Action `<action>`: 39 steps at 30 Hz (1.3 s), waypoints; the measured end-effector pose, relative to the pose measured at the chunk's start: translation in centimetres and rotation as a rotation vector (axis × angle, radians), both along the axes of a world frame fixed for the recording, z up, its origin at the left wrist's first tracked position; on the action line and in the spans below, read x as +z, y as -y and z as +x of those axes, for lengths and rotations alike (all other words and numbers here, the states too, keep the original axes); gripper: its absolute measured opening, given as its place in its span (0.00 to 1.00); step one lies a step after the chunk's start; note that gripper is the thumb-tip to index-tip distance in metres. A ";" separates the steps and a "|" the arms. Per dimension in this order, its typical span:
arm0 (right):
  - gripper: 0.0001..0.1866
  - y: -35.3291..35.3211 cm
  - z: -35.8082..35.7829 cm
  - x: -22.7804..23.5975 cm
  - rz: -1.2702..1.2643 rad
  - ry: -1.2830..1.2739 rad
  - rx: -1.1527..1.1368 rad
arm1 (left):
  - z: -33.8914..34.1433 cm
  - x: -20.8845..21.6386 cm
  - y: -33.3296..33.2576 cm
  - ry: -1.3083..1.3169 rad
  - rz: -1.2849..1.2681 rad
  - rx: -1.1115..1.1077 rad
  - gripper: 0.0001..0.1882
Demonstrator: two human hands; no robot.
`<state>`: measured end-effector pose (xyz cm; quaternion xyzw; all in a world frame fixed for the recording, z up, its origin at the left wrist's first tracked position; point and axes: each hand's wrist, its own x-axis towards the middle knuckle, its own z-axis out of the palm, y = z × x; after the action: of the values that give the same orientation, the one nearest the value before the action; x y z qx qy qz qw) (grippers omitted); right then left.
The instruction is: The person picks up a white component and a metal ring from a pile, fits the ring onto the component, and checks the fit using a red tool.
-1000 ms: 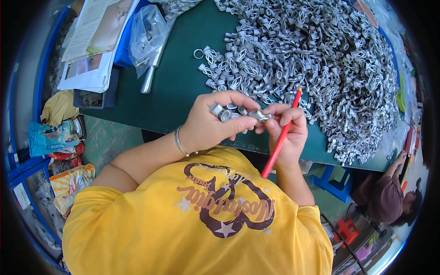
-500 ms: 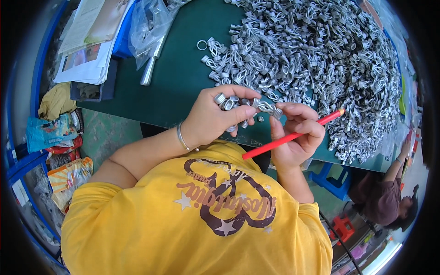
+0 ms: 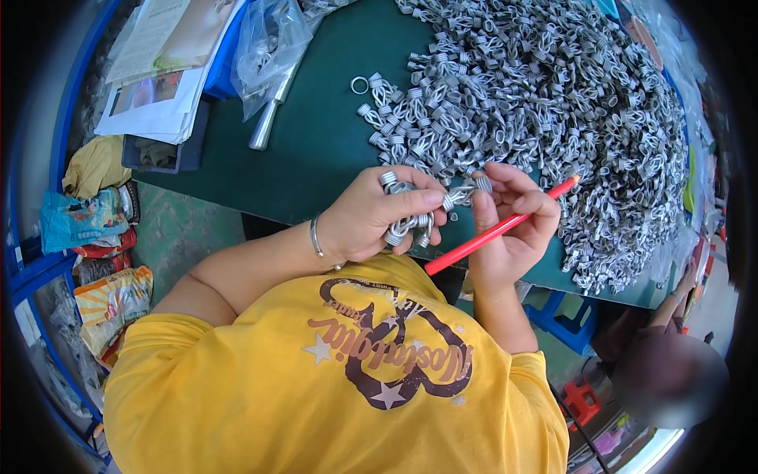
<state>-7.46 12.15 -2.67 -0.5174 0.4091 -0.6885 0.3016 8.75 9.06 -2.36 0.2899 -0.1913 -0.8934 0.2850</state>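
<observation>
In the head view, the left hand (image 3: 355,212) was curled round a small bunch of silvery metal pieces (image 3: 401,229), with several looped and coiled ends poking out past its fingers. A single metal link (image 3: 461,193) bridged the two hands: its near end sat at the left fingertips, and its coiled far end was pinched between the thumb and forefinger of the right hand (image 3: 512,237). A red pencil (image 3: 467,246) also slanted across the right hand, its pale end toward the heaped pile (image 3: 545,103) on the green table (image 3: 332,118).

The bunch looked loosely packed, so a slackened left thumb could have let pieces drop, perhaps over the table's near edge. The pencil probably hampered the right fingers; a twist might have loosened it or swung it into the pile. Anything falling among those similar pieces would likely have been hard to pick out.
</observation>
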 end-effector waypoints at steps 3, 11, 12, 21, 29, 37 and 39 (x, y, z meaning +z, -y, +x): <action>0.16 -0.2 -0.1 -0.1 0.122 0.056 0.022 | 0.0 0.1 0.1 -0.034 0.038 -0.035 0.09; 0.12 -0.1 -0.5 -0.4 0.158 0.064 0.024 | -0.1 -0.4 0.1 0.009 0.107 -0.017 0.12; 0.12 -0.2 -0.5 -0.4 0.163 0.059 0.027 | -0.1 -0.3 0.1 0.074 0.081 -0.032 0.12; 0.16 0.1 -0.6 -0.5 0.122 0.027 0.072 | -0.2 0.0 0.2 0.162 -0.054 -0.023 0.10; 0.16 3.8 -2.7 3.6 0.399 0.045 0.178 | 0.1 -0.2 1.2 0.084 -0.129 -0.011 0.11; 0.11 21.6 -9.9 13.8 0.517 -0.397 -0.056 | 2.2 0.9 1.8 0.126 -0.180 0.011 0.08; 0.07 26.5 -13.4 15.0 0.262 -0.077 -0.280 | 2.2 0.9 2.0 0.127 -0.166 0.018 0.06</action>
<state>-20.81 -14.36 12.34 -0.4375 0.5745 -0.6442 0.2520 10.93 7.06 -1.45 0.3231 -0.2797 -0.8516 0.3035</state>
